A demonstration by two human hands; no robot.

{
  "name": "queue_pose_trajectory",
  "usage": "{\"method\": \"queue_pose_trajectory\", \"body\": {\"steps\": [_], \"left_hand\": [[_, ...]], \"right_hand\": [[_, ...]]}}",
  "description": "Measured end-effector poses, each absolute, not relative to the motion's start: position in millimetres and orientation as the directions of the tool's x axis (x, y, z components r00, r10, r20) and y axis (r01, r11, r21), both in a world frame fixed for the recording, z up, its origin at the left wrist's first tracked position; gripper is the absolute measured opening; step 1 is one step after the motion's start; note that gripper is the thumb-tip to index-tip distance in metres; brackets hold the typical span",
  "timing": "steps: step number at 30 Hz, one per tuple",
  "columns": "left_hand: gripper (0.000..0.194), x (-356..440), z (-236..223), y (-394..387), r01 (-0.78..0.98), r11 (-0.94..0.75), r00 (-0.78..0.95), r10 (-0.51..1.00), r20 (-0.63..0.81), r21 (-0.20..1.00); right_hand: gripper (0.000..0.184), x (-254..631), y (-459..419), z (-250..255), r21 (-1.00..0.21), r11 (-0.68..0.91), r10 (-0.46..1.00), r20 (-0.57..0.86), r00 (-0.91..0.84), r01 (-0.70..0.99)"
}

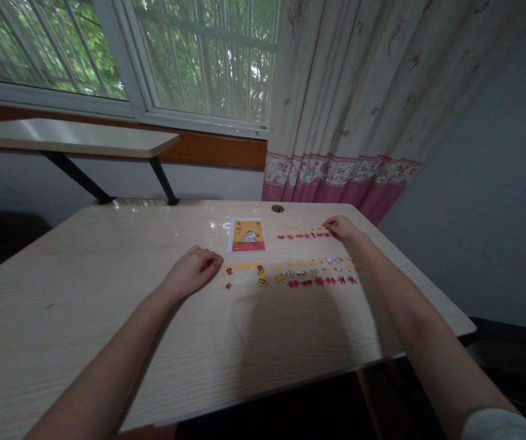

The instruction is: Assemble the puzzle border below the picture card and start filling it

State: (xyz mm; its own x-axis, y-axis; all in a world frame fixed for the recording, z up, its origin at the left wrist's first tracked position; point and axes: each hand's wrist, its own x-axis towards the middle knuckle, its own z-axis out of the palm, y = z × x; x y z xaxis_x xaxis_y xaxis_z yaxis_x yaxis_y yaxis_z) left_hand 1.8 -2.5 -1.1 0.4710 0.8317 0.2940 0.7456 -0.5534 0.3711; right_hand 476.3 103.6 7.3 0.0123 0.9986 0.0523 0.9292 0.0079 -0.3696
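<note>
My right hand (339, 227) reaches to the far right of the desk, with thumb and fingertips pinched at a small jigsaw puzzle piece beside a row of red pieces (306, 236). My left hand (196, 269) rests on the desk with its fingers curled closed; nothing shows in them. Just right of it lies a partly joined yellow puzzle section (244, 267) with red details. Behind that section, a picture card (248, 236) shows a white animal on yellow and red. Nearer me on the right, loose yellow and white pieces (308, 269) lie above another red row (322, 282).
A raised shelf (74, 137) on black legs stands at the back left of the desk (107, 293). A round cable hole (278, 208) sits near the back edge. Behind are a window (198, 61) and a floral curtain (336, 110); a wall (487, 183) rises at right.
</note>
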Motion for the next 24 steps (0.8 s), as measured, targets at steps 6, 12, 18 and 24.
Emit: {"method": "queue_pose_trajectory", "body": {"steps": [6,12,18,24], "left_hand": [[0.033,2.9,1.5,-2.6,0.733,-0.580,0.491,0.813,0.314,0.355],[0.032,0.7,-1.2,-1.3,0.737,-0.578,0.486,0.813,0.320,0.350],[0.032,1.3,-1.7,-1.4,0.737,-0.575,0.483,0.816,0.318,0.355],[0.032,1.6,-3.8,-0.1,0.740,-0.578,0.494,0.814,0.306,0.343]], "right_hand": [[0.019,484.6,101.2,6.4,-0.349,-0.008,0.997,0.064,0.033,0.937],[0.019,485.3,101.5,4.3,-0.357,0.008,0.998,0.065,0.016,0.934],[0.017,487.2,108.1,3.8,-0.346,-0.006,0.999,0.041,0.021,0.938],[0.012,487.4,115.2,3.9,-0.313,-0.036,0.999,0.002,0.038,0.949]]}}
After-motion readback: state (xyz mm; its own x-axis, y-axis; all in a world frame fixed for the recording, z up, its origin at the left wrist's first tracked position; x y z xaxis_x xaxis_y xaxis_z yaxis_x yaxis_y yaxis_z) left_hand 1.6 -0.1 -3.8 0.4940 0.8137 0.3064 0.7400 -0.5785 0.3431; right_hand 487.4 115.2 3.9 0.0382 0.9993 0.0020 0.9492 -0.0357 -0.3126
